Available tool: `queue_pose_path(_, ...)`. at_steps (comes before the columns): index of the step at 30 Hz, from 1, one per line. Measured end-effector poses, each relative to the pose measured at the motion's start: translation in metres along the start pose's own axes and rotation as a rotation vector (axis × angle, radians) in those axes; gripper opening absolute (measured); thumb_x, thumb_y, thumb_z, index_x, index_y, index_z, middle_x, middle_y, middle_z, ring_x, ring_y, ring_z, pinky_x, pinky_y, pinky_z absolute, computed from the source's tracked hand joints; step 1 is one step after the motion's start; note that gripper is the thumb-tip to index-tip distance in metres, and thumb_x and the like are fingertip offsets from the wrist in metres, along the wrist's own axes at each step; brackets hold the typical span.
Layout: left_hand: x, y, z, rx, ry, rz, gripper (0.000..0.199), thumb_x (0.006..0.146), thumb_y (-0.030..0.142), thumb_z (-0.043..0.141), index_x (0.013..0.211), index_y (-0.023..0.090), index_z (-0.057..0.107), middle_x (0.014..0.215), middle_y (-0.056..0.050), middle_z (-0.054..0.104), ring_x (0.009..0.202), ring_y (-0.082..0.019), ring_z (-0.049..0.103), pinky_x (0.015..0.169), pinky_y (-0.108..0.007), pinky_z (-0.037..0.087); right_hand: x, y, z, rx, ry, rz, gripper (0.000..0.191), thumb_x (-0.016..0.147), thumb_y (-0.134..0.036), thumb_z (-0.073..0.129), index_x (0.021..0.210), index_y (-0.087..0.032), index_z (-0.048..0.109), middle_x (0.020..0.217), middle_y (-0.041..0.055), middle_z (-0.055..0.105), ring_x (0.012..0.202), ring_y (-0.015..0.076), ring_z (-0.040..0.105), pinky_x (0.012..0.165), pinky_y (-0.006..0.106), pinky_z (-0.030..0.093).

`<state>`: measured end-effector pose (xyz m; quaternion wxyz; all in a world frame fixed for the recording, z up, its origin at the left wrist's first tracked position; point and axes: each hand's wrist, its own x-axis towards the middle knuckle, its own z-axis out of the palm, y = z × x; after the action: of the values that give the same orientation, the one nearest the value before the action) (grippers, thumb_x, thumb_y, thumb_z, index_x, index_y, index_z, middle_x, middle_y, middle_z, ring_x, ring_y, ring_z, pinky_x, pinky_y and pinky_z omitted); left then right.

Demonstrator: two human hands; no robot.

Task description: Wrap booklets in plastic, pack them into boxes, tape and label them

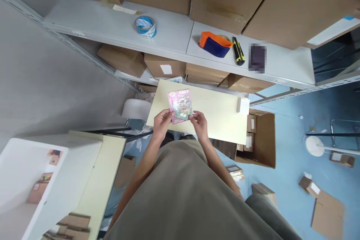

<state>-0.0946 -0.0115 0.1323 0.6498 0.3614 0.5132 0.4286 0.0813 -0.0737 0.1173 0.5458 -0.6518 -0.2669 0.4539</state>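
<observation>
Over the pale yellow table, both my hands hold a thin pink rectangular packet with a colourful garden-like picture on its front. Whether it is a booklet or a flat box I cannot tell. My left hand pinches its lower left edge, thumb on the front. At the lower right corner, my right hand grips it the same way. The fingers behind it are partly hidden. A white label strip shows near its top edge.
Beyond the table rises a shelf with a tape roll, an orange and blue tape dispenser, a yellow-black utility knife and cardboard boxes. A small white box stands on the table's right end. An open carton is beside it.
</observation>
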Motion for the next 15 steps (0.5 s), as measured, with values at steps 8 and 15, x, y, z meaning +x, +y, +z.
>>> queue_pose_path(8, -0.014, -0.007, 0.036, 0.195, -0.003, 0.174, 0.04, 0.083, 0.052, 0.085, 0.108, 0.02, 0.084, 0.114, -0.008, 0.084, 0.107, -0.03, 0.079, 0.1, -0.044, 0.064, 0.003, -0.028, 0.016, -0.166, -0.165, -0.27, 0.048, 0.093, -0.051, 0.076, 0.137, -0.032, 0.073, 0.145, 0.0083, 0.069, 0.124, 0.029, 0.07, 0.098, 0.043, 0.062)
queue_pose_path(15, -0.019, 0.008, 0.025, 0.402, 0.018, 0.378, 0.052, 0.088, 0.052, 0.084, 0.132, 0.025, 0.079, 0.147, -0.011, 0.071, 0.142, -0.032, 0.063, 0.122, -0.049, 0.051, 0.016, -0.039, 0.011, -0.04, -0.077, -0.197, 0.042, 0.093, -0.064, 0.072, 0.103, -0.024, 0.081, 0.091, 0.0027, 0.079, 0.088, 0.0242, 0.072, 0.081, 0.036, 0.059)
